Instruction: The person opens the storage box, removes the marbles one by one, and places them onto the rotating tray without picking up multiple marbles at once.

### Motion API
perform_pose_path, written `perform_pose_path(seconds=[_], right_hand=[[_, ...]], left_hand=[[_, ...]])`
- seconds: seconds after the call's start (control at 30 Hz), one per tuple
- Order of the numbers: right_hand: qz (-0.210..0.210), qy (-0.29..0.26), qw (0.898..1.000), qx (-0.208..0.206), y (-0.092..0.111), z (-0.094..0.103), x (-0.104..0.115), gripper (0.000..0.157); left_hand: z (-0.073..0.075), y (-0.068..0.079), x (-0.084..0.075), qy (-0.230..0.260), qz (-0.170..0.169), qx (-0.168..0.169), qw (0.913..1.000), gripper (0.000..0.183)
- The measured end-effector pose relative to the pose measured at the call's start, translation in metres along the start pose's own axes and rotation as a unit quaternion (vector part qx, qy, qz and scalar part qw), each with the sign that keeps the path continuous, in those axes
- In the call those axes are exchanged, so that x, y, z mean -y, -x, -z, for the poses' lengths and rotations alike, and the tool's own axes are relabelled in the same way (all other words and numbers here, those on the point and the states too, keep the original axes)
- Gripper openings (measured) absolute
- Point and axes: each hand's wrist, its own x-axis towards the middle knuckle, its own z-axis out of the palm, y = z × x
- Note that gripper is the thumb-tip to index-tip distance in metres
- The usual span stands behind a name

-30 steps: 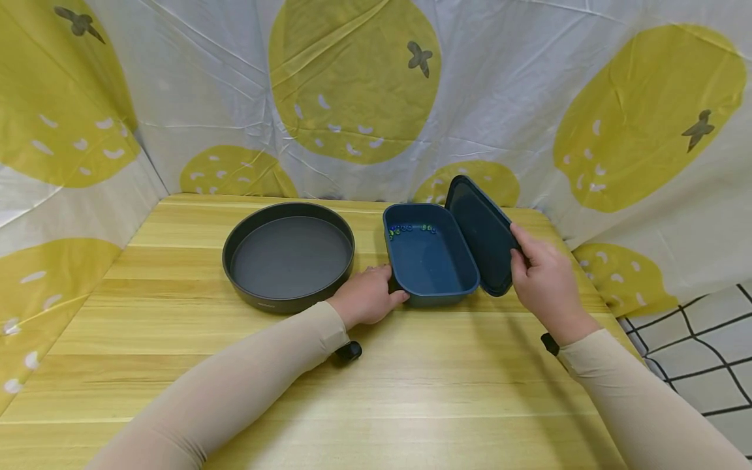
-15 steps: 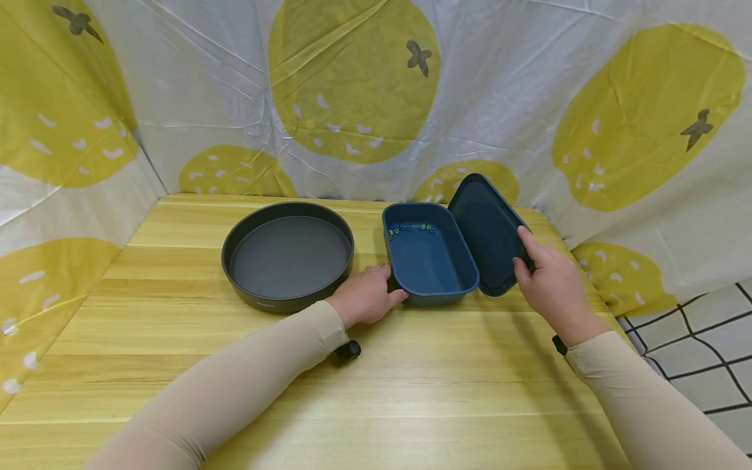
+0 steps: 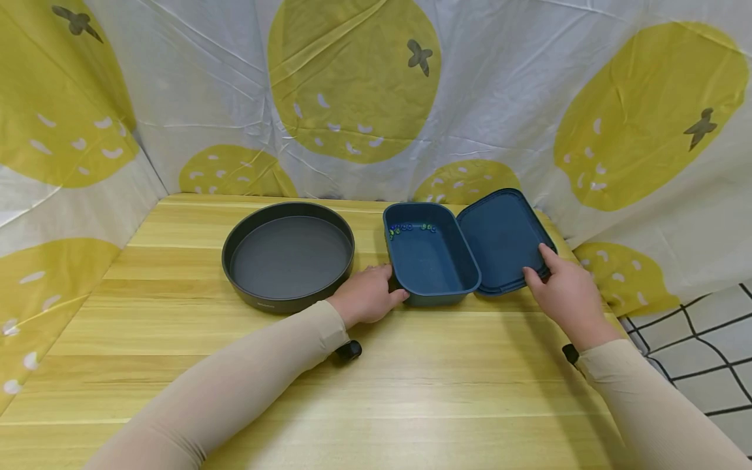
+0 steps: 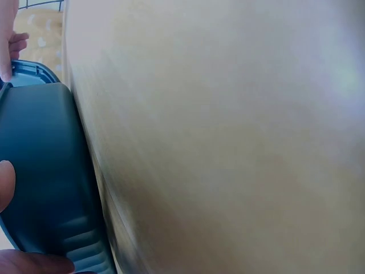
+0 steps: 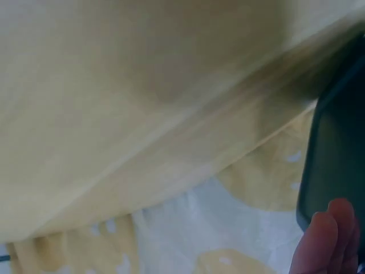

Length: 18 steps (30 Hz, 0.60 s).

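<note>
A blue rectangular food container (image 3: pixel 431 261) stands uncovered on the table, with several small blue and green beads (image 3: pixel 405 228) along its far inner end. My left hand (image 3: pixel 365 295) holds the container's near left corner, thumb on the front wall and fingers at the left side. To the right is the matching lid (image 3: pixel 502 238), tilted, its left edge close beside the container. The right hand (image 3: pixel 565 294) pinches the lid's right edge; in the right wrist view the fingers (image 5: pixel 325 240) lie against the lid's underside.
A round dark grey pan (image 3: pixel 288 258) stands left of the container, close to the left forearm. The wooden table (image 3: pixel 411 391) ends at a lemon-patterned curtain (image 3: pixel 499 85) behind and at the sides. A black-grid cloth (image 3: pixel 705 365) hangs at the right.
The right hand has moved right and a little down, swinging the lid from steeply upright towards flat. The left hand, container, beads and pan have stayed in place.
</note>
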Motion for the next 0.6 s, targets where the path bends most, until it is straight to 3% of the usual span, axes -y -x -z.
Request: perform_pose_path(seconds=[0.6], right_hand=[[-0.081, 0.0, 0.993, 0.091, 0.006, -0.005, -0.014, 0.074]], left_hand=[[0.0, -0.001, -0.001, -0.004, -0.002, 0.0, 1.0, 0.081]])
